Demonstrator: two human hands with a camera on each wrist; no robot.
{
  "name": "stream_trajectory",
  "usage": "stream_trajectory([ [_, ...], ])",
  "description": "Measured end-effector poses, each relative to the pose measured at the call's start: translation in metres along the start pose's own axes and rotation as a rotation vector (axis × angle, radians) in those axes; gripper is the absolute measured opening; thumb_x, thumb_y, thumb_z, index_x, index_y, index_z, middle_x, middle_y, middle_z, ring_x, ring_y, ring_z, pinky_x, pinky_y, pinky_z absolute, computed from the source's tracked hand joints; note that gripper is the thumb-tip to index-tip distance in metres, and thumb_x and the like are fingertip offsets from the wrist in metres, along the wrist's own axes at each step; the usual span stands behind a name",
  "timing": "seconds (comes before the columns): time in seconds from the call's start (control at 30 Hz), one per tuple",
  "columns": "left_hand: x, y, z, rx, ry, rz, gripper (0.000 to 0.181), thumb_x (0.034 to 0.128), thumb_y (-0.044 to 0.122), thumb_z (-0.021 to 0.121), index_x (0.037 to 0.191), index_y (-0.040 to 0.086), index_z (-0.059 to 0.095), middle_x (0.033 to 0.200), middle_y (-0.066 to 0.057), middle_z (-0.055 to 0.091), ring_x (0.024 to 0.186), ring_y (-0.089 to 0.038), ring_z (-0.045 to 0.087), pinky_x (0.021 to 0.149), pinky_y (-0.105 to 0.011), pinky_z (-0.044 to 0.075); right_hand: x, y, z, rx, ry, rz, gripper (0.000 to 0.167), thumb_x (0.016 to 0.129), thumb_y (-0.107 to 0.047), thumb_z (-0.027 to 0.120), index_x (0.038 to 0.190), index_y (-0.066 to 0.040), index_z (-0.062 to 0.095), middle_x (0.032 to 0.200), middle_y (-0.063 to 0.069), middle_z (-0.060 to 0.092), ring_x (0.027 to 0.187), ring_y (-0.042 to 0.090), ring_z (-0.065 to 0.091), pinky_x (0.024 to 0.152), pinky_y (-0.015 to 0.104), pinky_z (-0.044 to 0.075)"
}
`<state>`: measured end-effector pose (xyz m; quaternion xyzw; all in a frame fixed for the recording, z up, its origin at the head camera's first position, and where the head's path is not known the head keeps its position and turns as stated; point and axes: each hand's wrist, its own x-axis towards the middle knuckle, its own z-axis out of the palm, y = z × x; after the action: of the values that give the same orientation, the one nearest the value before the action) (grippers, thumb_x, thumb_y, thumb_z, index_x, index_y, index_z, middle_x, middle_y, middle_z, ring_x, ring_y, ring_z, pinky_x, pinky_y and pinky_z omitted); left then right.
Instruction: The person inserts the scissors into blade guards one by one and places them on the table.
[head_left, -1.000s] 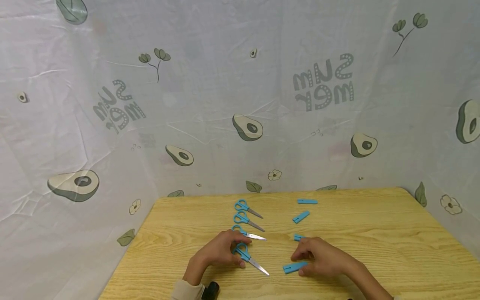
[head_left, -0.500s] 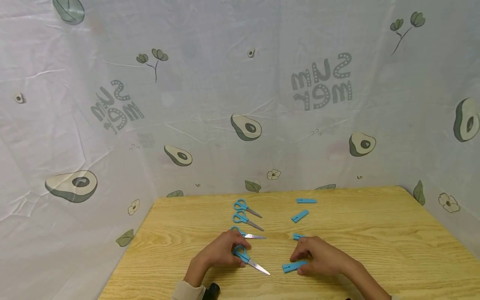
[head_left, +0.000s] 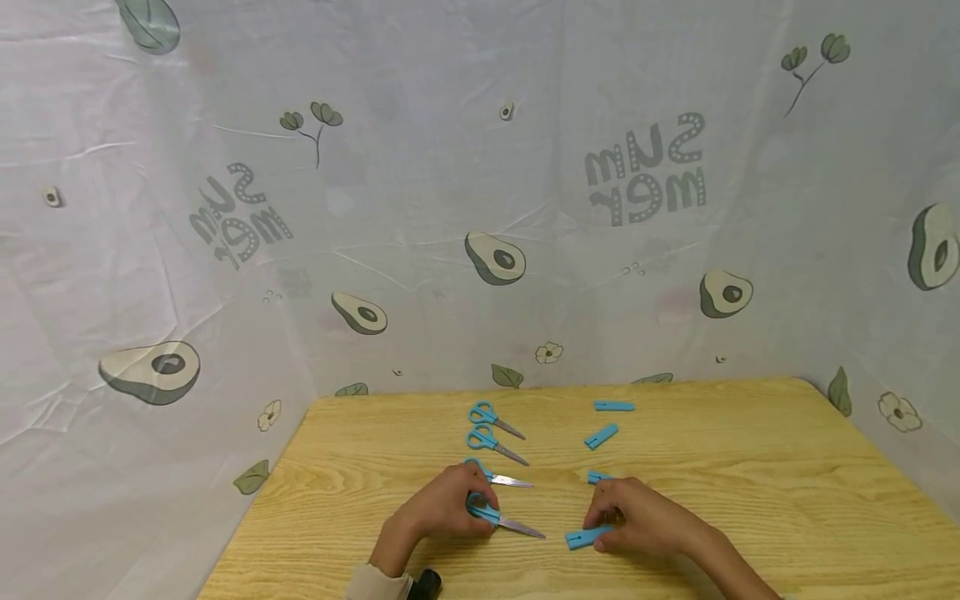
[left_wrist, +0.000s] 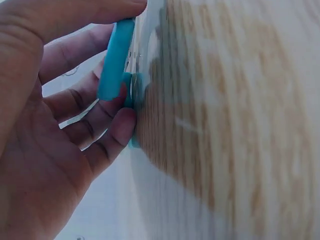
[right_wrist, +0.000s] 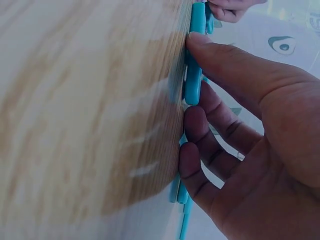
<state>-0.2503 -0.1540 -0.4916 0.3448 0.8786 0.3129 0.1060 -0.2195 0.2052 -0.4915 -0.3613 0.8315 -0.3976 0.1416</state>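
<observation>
In the head view my left hand (head_left: 450,504) pinches the blue handle of the nearest pair of scissors (head_left: 520,527), whose metal blades point right. The left wrist view shows the thumb on that blue handle (left_wrist: 114,65), close to the tabletop. Opposite, my right hand (head_left: 648,517) pinches a flat blue blade cover (head_left: 581,539) by its right end. In the right wrist view the thumb lies on the cover (right_wrist: 195,75), low over the wood. The scissors' tip and the cover are apart.
Just beyond my left hand lies a third pair of scissors (head_left: 513,481), with two more pairs (head_left: 487,439) behind it. Past my right hand are a partly hidden cover (head_left: 596,477), an angled cover (head_left: 602,436) and a far cover (head_left: 613,406). A printed curtain (head_left: 420,333) encloses the wooden table (head_left: 750,467).
The nearest scissors have turned slightly, their tip swinging away from me and a little right. My left fingers have drawn together on the handle. My right hand stays on the cover.
</observation>
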Motion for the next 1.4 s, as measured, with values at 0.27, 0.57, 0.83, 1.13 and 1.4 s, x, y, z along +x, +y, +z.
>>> stream_trajectory([
  [0.27, 0.000, 0.000, -0.001, -0.023, 0.029, -0.017, 0.011, 0.0885, 0.014, 0.088, 0.094, 0.021, 0.081, 0.102, 0.010, 0.066, 0.092, 0.000, 0.059, 0.085, -0.019, 0.054, 0.000, -0.002, -0.001, 0.019, 0.007, 0.030, 0.012, 0.096, -0.022, 0.082, 0.107, -0.018, 0.079, 0.102, -0.009, 0.074, 0.089, -0.001, 0.063, 0.075, 0.022, 0.056],
  [0.57, 0.000, -0.004, -0.002, -0.067, 0.071, -0.042, 0.015, 0.0918, 0.010, 0.081, 0.102, 0.019, 0.074, 0.099, 0.003, 0.073, 0.081, 0.002, 0.058, 0.078, -0.019, 0.052, -0.002, -0.003, -0.005, 0.045, 0.036, 0.087, 0.015, 0.099, -0.020, 0.079, 0.112, -0.013, 0.076, 0.102, -0.006, 0.075, 0.090, 0.000, 0.066, 0.077, 0.022, 0.057],
  [0.83, -0.003, -0.004, -0.007, -0.108, 0.162, -0.031, 0.015, 0.0946, 0.013, 0.082, 0.105, 0.020, 0.073, 0.106, 0.002, 0.076, 0.095, -0.004, 0.071, 0.084, -0.024, 0.059, -0.006, -0.006, -0.017, -0.006, 0.117, 0.075, 0.015, 0.100, -0.019, 0.077, 0.114, -0.012, 0.074, 0.104, -0.004, 0.075, 0.089, 0.000, 0.065, 0.076, 0.024, 0.058],
  [1.13, -0.004, 0.000, -0.012, -0.293, 0.182, -0.049, 0.017, 0.0959, 0.016, 0.083, 0.110, 0.011, 0.075, 0.095, 0.000, 0.066, 0.078, -0.002, 0.061, 0.070, -0.030, 0.063, -0.008, -0.003, -0.022, 0.046, 0.191, 0.052, 0.015, 0.100, -0.017, 0.077, 0.113, -0.009, 0.075, 0.102, 0.001, 0.075, 0.087, 0.001, 0.065, 0.073, 0.024, 0.057],
  [1.4, -0.004, 0.003, -0.015, -0.469, 0.175, -0.087, 0.034, 0.0977, 0.011, 0.080, 0.123, -0.008, 0.068, 0.089, 0.001, 0.064, 0.073, -0.008, 0.071, 0.066, -0.045, 0.066, -0.011, -0.006, -0.030, 0.244, 0.175, 0.114, 0.025, 0.103, -0.017, 0.074, 0.122, -0.001, 0.073, 0.112, 0.012, 0.074, 0.093, 0.011, 0.070, 0.080, 0.026, 0.060],
])
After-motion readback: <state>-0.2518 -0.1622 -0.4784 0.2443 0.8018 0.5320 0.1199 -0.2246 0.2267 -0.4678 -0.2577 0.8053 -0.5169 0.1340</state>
